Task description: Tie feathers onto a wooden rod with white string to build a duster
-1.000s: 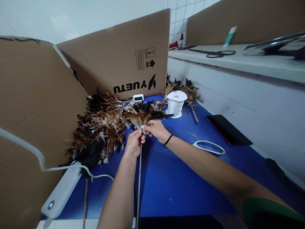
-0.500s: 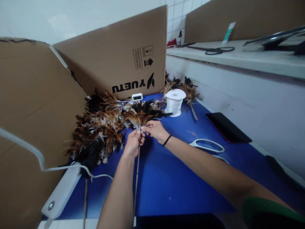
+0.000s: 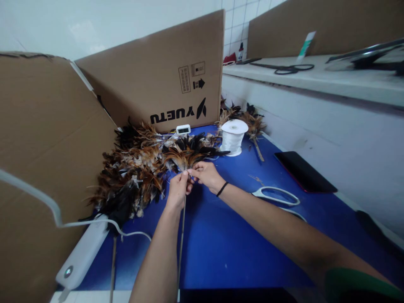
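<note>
A feather duster point(image 3: 183, 159) with brown and black feathers points away from me, its thin stick point(image 3: 182, 240) running back toward the table's near edge. My left hand point(image 3: 178, 188) is closed round the stick just below the feathers. Fingertips of my right hand point(image 3: 207, 175) pinch at the feather base, right against the left fingers; what lies between them is too small to make out. A white spool of ribbon or string point(image 3: 234, 141) stands upright beyond my right hand. Left of my hands lies a heap of similar feather bundles point(image 3: 135, 164).
White-handled scissors point(image 3: 279, 188) lie right of my forearm, and a black phone or tablet point(image 3: 304, 171) is farther right. Cardboard walls point(image 3: 126, 80) border the back and left. A white power strip point(image 3: 82, 254) with its cable sits at the left. Black scissors point(image 3: 293, 68) rest on the ledge.
The whole view has shifted slightly. My hands stay at the feather base, with the fingertips drawn a little closer together.
</note>
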The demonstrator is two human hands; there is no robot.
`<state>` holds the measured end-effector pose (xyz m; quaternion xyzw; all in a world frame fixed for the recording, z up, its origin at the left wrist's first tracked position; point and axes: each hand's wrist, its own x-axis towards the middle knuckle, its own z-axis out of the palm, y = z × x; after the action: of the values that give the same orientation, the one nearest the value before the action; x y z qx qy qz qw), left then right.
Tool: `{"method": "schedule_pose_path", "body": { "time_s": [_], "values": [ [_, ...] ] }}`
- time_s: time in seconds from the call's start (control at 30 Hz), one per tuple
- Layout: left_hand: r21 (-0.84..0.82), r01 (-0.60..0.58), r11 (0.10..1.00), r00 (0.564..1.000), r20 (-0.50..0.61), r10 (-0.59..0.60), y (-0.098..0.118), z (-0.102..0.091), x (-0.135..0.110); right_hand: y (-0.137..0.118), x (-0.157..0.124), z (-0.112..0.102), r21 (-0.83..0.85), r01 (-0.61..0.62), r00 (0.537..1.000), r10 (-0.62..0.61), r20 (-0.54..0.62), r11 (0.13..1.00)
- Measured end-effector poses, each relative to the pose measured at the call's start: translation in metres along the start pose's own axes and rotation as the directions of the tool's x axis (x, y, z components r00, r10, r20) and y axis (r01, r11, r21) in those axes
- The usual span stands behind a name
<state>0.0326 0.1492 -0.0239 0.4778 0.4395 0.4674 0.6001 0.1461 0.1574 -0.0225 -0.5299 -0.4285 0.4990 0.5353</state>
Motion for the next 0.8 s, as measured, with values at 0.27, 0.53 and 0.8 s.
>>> {"method": "schedule_pose_path", "body": {
  "time_s": [0.27, 0.53, 0.8],
  "values": [
    [0.062, 0.016, 0.998, 1.0, 0.016, -0.017, 0.001, -0.001, -0.001, 0.0, 0.0, -0.001, 0.0, 0.034, 0.999, -0.034, -0.011, 0.999],
    [0.066, 0.035, 0.997, 0.998, 0.054, -0.039, 0.002, -0.003, -0.003, 0.006, 0.003, 0.0, 0.024, 0.07, 0.998, -0.07, -0.002, 0.997],
    [0.065, 0.094, 0.993, 0.995, 0.037, -0.096, 0.009, -0.002, -0.005, 0.015, 0.007, -0.001, -0.017, 0.124, 0.992, -0.125, -0.024, 0.992]
  ]
}}
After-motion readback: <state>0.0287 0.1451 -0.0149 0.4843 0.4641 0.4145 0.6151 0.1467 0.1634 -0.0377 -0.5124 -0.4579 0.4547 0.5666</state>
